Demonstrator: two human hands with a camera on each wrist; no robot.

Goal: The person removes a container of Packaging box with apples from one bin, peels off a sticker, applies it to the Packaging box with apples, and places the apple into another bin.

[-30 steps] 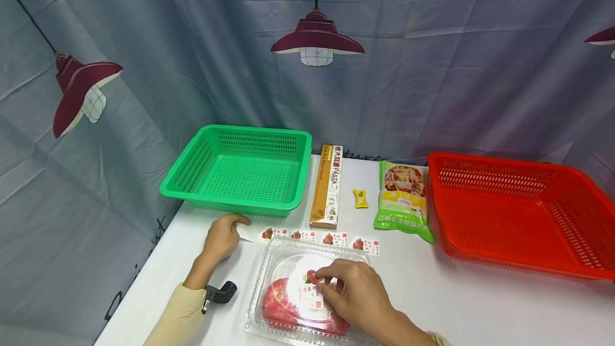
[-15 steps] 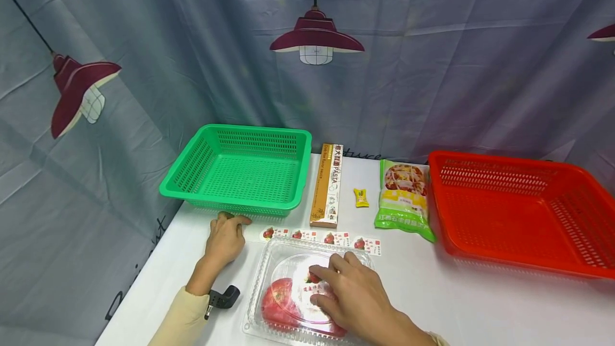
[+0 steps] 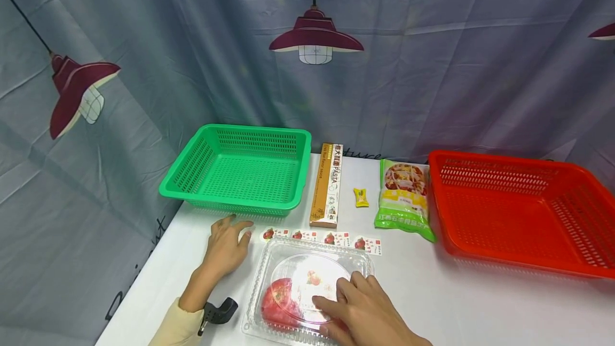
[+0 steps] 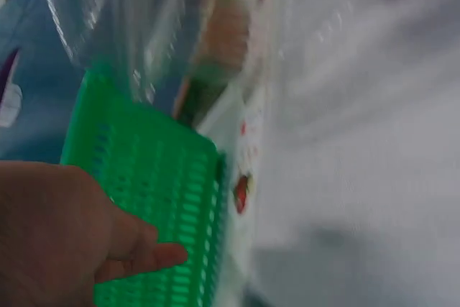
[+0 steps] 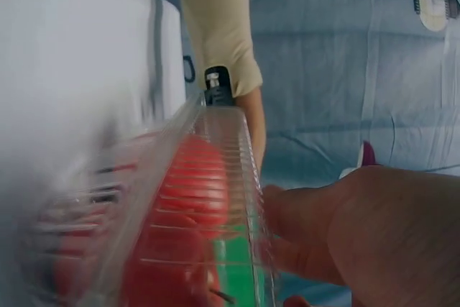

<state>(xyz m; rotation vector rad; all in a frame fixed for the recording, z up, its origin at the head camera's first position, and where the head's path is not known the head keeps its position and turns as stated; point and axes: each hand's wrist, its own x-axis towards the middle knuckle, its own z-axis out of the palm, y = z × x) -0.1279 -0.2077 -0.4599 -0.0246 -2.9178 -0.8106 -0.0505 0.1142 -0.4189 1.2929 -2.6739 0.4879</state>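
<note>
A clear plastic clamshell box (image 3: 307, 259) with red apples (image 3: 278, 303) inside lies at the front of the table. On its lid is a white label with a red fruit picture (image 3: 313, 277). My right hand (image 3: 365, 308) touches the label's near part with a fingertip, other fingers loosely bent; its side also shows beside the box in the right wrist view. My left hand (image 3: 226, 244) lies at the left end of a strip of fruit labels (image 3: 302, 235), fingers spread and gripping nothing visible. That strip runs along the box's far edge.
A green basket (image 3: 235, 199) stands back left, a red basket (image 3: 519, 260) at right. Between them lie a pasta box (image 3: 326, 186), a small yellow packet (image 3: 361, 198) and a green food bag (image 3: 404, 199). A grey curtain (image 3: 408, 95) hangs behind.
My right hand has gone from pinching the label to touching it flat on the lid, sliding toward the near side. My left hand's fingers have spread at the strip's end.
</note>
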